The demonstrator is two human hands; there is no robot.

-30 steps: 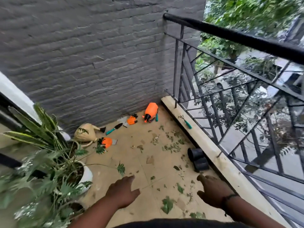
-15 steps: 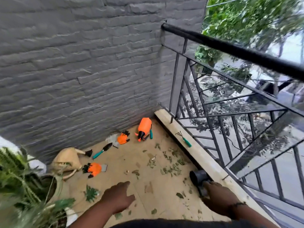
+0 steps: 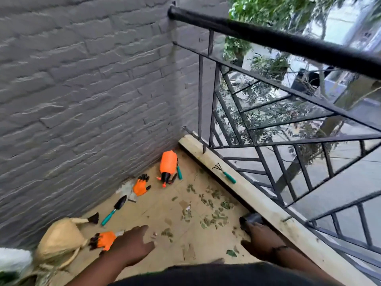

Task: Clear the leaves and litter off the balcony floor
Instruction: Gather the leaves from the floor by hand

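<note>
Scattered green leaves (image 3: 214,215) on tan balcony floor (image 3: 165,205) near ledge (image 3: 266,205), right hand (image 3: 260,237) reaching onto dark pots (image 3: 250,219), grip unclear, mostly hidden, left hand (image 3: 132,244) relaxed, spread, holding nothing, hands well apart, railing (image 3: 268,129) at right.

The balcony floor (image 3: 165,205) is bounded by the brick wall (image 3: 82,100) on the left and the kerb (image 3: 268,205) under the railing (image 3: 268,112) on the right. Along the wall lie a trowel (image 3: 114,209), an orange glove (image 3: 141,186), a sprayer bottle (image 3: 168,165) and a tan bag (image 3: 59,238). A black pot (image 3: 250,219) stands against the kerb. The open lane runs down the middle, carrying only scattered leaves (image 3: 212,211).
</note>
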